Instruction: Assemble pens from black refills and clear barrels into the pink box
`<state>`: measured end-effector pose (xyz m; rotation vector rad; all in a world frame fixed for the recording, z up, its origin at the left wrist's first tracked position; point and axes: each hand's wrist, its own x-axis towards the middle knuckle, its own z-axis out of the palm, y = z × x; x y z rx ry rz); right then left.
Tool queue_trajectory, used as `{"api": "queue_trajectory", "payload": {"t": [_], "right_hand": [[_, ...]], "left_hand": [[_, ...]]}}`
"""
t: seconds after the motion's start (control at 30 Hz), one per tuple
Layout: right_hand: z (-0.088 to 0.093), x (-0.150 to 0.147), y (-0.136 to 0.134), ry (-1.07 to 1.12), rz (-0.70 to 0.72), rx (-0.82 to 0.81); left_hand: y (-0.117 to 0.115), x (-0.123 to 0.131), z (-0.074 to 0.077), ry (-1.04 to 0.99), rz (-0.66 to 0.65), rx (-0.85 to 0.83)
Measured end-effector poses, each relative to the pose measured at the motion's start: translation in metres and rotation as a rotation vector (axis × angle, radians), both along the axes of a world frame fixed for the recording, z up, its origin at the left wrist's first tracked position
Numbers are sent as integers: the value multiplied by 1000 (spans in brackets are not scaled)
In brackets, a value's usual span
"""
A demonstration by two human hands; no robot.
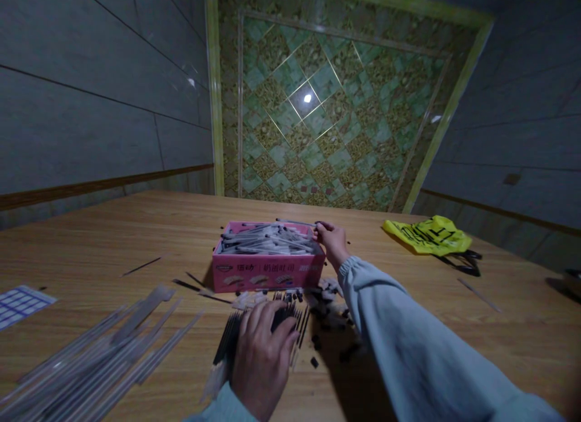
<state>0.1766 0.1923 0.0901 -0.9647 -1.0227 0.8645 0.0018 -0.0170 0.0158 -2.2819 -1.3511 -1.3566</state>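
A pink cardboard box (267, 275) stands in the middle of the table, heaped with thin, pale, dark-tipped sticks (272, 239). At its right rim my right hand (331, 239) pinches one thin stick (295, 221) by its end, held nearly level above the box. My left hand (263, 352) lies palm down in front of the box over a row of thin dark sticks (227, 337), its fingers slightly bent and apart. What is under the palm is hidden. Small black caps (314, 362) lie scattered to the right of that hand.
Long clear sleeves (113, 355) are spread at the front left, near a blue-and-white checked sheet (22, 306). A yellow bag (426, 234) with black handles lies at the right. Single sticks (141, 266) lie loose on the wooden table (181, 222).
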Motion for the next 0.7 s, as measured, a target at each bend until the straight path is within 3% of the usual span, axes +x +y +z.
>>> {"api": "queue_trajectory", "payload": {"t": [0.2,0.43,0.6,0.7], "right_hand": [[-1,-2,7,-91,6,-128],[-7,18,-20,-240,-107,-32],[-9,0,-76,-296,-96,126],[-25,-20,-134,-328,66,159]], "left_hand": [[3,-2,1,-3,12,-34],[5,-3,1,4,5,-62],[9,-8,0,27,60,-110],[11,-12,5,55,147,-187]]}}
